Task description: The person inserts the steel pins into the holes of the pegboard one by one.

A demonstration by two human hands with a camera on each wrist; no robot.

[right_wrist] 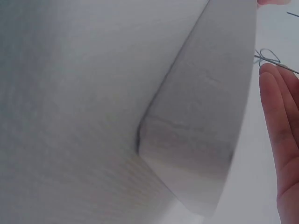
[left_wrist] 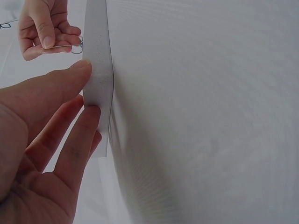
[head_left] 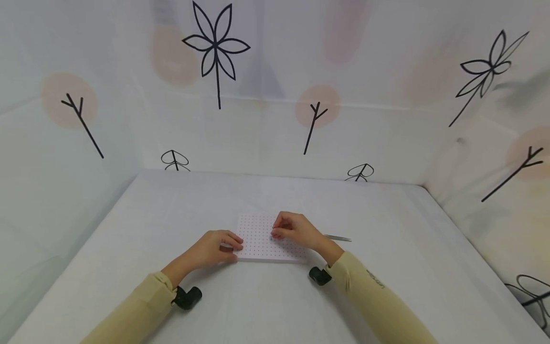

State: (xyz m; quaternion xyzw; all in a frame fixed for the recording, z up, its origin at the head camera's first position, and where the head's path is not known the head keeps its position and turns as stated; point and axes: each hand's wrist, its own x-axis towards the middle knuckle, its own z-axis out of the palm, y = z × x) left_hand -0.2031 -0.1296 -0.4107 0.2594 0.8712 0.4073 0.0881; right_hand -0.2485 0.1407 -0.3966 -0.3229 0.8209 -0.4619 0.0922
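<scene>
A thick white dotted board lies flat on the table, its top covered by a grid of small dots. My left hand holds the board at its front left corner. In the left wrist view the thumb and fingertips lie against its side. Over the board's right half my right hand pinches a thin wire with a looped end. The loops stick out past the fingertips, close to the board's face. Part of the board is hidden under my right hand.
Slim silver tweezers lie on the white table right of the board, partly behind my right wrist. A white cloth with printed flowers closes off the back and both sides.
</scene>
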